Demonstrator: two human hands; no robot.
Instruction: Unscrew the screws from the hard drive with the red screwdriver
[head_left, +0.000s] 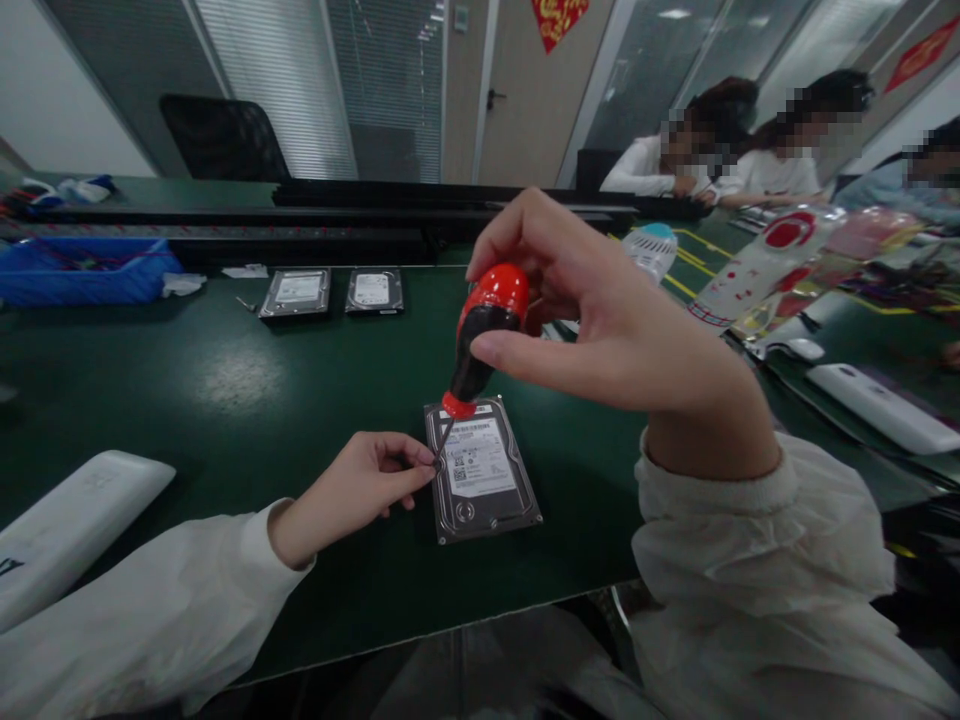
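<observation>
A hard drive (480,468) lies label up on the dark green table near its front edge. My right hand (600,310) is closed round the red and black handle of a screwdriver (484,330), held above the drive with its thin shaft slanting down to the drive's left edge. My left hand (360,485) rests on the table beside that edge, fingers pinched at the screwdriver's tip. Whether a screw sits between the fingertips is too small to tell.
Two more hard drives (296,292) (374,290) lie further back. A blue bin (79,270) stands at the far left, a white device (67,525) at the near left. White gadgets (881,405) and packaging (765,265) sit to the right. Other people sit at the far right.
</observation>
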